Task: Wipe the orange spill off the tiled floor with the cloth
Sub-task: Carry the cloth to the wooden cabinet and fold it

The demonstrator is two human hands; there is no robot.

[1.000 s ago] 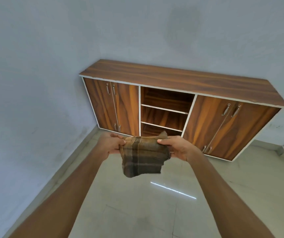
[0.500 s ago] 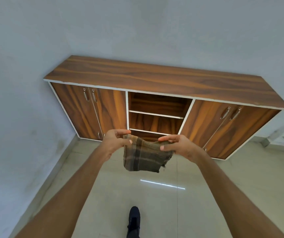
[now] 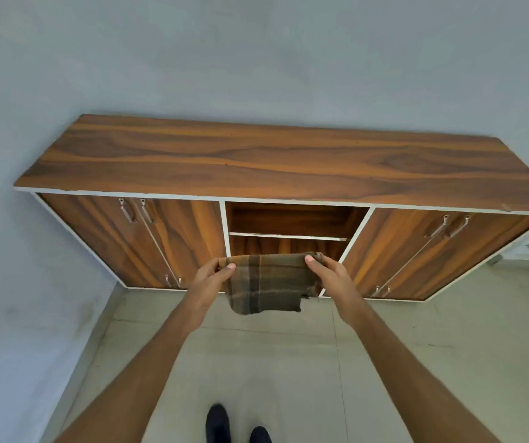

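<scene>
- Head view: left grip [image 3: 208, 282] is closed on the cloth [image 3: 266, 282]. The thumb lies on top and the fingers are behind, pinching the cloth's upper left corner.
- Right grip [image 3: 330, 279] is closed on the same cloth, with the thumb on top pinching the upper right corner.
- The cloth is brown plaid. Its top edge is pulled straight between the two grips and the rest hangs loose below, with a ragged lower right corner.
- The cloth is up in the air, in front of the cabinet [image 3: 272, 164], clear of the floor [image 3: 256, 362]. It covers the lower part of the cabinet's open middle section.
- The cabinet is long, with wood grain and white edging, and its back is against the grey wall [image 3: 256, 59].
- The open middle section has one white-edged shelf [image 3: 288, 235], seen just above the cloth.
- Left of the open section is a pair of closed doors [image 3: 129, 244], with metal handles [image 3: 127, 211] near the top.
- Right of the open section is another closed pair of doors with the same handles.
- There are small metal bits at the door bottoms, too small to tell what they are.
- The floor has pale tiles with thin joint lines and runs from the cabinet base toward the camera.
- Both bare forearms reach toward the cabinet.
- Two dark shoes [image 3: 217, 422] stand on the floor at the bottom edge, between the forearms and well apart from the cabinet.
</scene>
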